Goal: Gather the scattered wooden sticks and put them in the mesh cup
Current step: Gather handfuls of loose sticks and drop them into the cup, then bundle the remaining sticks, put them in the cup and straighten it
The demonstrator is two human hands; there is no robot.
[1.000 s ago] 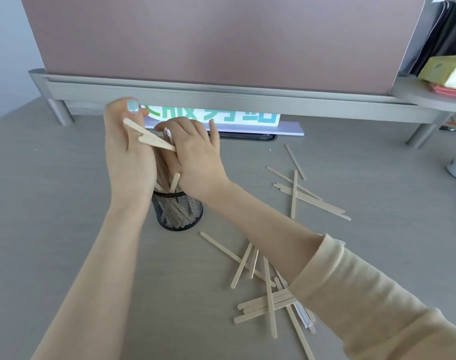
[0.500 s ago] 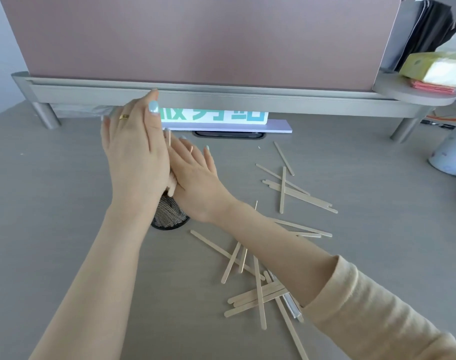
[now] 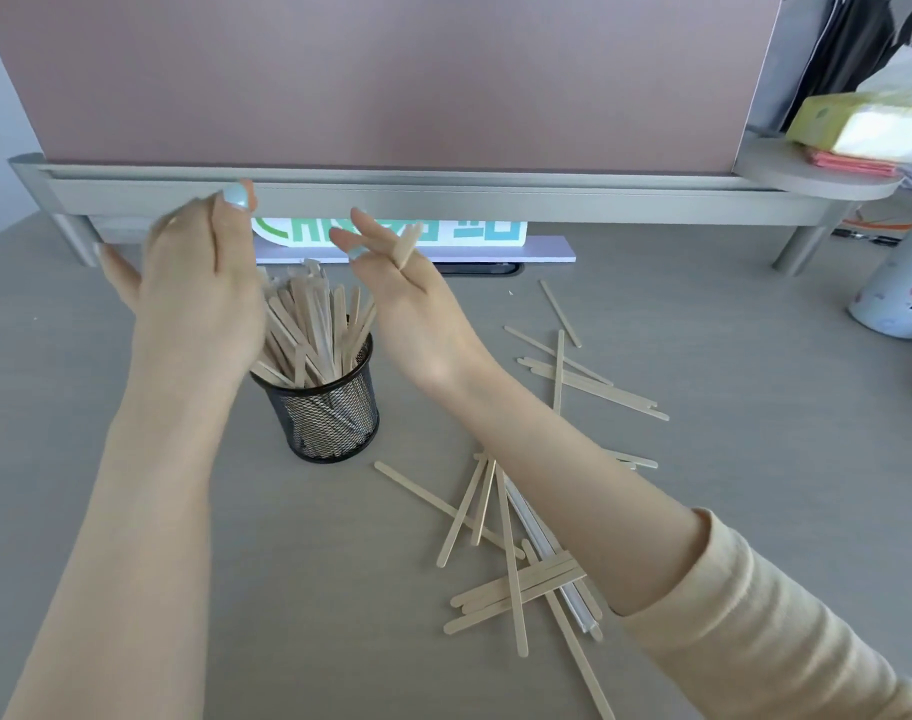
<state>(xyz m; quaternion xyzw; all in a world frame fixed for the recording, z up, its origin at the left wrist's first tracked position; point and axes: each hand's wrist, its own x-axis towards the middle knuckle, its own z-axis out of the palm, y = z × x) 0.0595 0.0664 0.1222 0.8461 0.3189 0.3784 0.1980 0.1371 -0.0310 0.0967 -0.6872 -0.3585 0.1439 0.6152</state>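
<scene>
Head view, one entry: black mesh cup (image 3: 325, 407) upright on the grey desk (image 3: 106, 387), holding a fanned bundle of wooden sticks (image 3: 313, 330) whose tops rise well above the rim. Left hand (image 3: 194, 298): raised beside the bundle on its left, fingers straight and loosely spread, gripping nothing; whether the palm touches the outermost sticks cannot be told, as the hand is blurred. Right hand (image 3: 417, 314): raised just right of the bundle, fingers splayed, with one short stick end (image 3: 406, 246) showing between two of them; whether it is truly pinched or only lying against the fingers cannot be told. Loose stock: a crossed pile of sticks (image 3: 516, 579) on the desk near the right forearm, with a clear wrapped piece among them, and a second scatter (image 3: 584, 376) further back to the right, both well apart from the cup. Step in hand, as judged: a batch sits in the cup and the hands are clear of its rim; the task is partly done, with many sticks outstanding. Next move calls for dropping the stray stick into the cup, then reaching right and down to the near pile, sweeping the sticks parallel before lifting so they enter the crowded cup end first. Backdrop: grey monitor riser (image 3: 443, 194), tissue pack (image 3: 869, 127) on its right shelf.
</scene>
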